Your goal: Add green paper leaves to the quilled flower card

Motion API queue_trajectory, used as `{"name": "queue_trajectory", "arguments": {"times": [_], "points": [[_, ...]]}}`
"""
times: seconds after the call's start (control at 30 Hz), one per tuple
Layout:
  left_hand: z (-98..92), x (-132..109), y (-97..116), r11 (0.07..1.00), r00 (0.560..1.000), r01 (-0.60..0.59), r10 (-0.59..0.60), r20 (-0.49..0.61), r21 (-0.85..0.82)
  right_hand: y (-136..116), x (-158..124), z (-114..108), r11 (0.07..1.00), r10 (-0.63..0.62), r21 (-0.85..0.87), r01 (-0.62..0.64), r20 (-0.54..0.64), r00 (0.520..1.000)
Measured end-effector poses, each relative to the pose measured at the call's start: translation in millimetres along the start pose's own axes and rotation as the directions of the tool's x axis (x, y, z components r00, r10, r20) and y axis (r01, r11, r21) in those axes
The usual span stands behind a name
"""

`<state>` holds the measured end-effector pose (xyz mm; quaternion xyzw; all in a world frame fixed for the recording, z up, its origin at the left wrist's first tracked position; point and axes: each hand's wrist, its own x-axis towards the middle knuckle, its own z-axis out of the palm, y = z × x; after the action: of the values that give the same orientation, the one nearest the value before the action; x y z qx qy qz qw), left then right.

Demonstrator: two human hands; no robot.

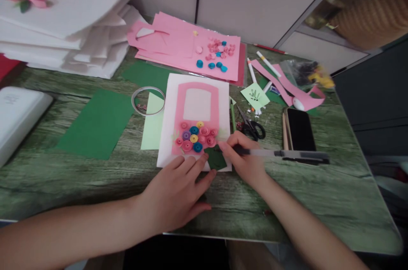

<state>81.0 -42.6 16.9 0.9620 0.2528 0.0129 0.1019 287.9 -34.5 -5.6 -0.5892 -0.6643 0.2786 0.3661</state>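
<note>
My right hand point(245, 157) is closed round a pen point(270, 153) with a clear barrel and dark ends, which points left. Its tip is by a small dark green paper piece point(216, 158), partly hidden by my fingers. My left hand point(178, 193) lies with fingers spread, fingertips touching the left and lower edges of that green piece. Under it is a white sheet point(165, 142) bearing a pink paper basket shape point(182, 104). Coiled paper flowers point(194, 138) in pink, blue, yellow and purple cover the basket's lower part.
Pink sheets point(178, 40) with loose paper coils lie behind. Scissors point(253, 128), a phone point(299, 130) and a cut light green square point(255, 96) are to the right. Green paper point(97, 123), a tape ring point(148, 113) and a white device point(22, 113) are to the left.
</note>
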Motion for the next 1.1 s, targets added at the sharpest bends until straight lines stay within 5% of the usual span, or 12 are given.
{"name": "queue_trajectory", "arguments": {"times": [0.17, 0.43, 0.77, 0.9, 1.0, 1.1], "points": [[-2.1, 1.0, -1.5, 0.999, 0.999, -0.038, 0.038, -0.018, 0.002, -5.9, -1.2, -22.8, 0.992, 0.1, 0.08, -0.097, -0.034, 0.994], [-5.9, 5.0, -2.7, 0.998, 0.998, -0.056, 0.056, -0.024, 0.016, -12.1, -0.5, -29.5, 0.965, 0.118, -0.249, -0.076, 0.158, 0.98], [-3.8, 4.0, -2.4, 0.999, 0.998, -0.052, 0.053, -0.04, 0.012, -8.9, -3.1, -20.7, 0.975, 0.218, -0.041, -0.217, 0.323, 0.921], [-0.1, 3.0, -2.9, 0.993, 0.982, -0.116, 0.114, -0.151, -0.009, -12.9, -2.6, -25.1, 0.968, 0.219, 0.038, -0.246, 0.337, 0.916], [0.1, 2.7, -6.0, 0.976, 0.949, -0.146, 0.092, -0.302, -0.162, -16.8, -2.4, -28.2, 0.955, 0.238, 0.11, -0.275, 0.267, 0.934], [-5.4, 5.4, -10.2, 0.866, 0.94, -0.04, -0.136, -0.312, -0.499, -18.0, -3.8, -28.1, 0.959, 0.211, 0.16, -0.235, 0.151, 0.966]]}}
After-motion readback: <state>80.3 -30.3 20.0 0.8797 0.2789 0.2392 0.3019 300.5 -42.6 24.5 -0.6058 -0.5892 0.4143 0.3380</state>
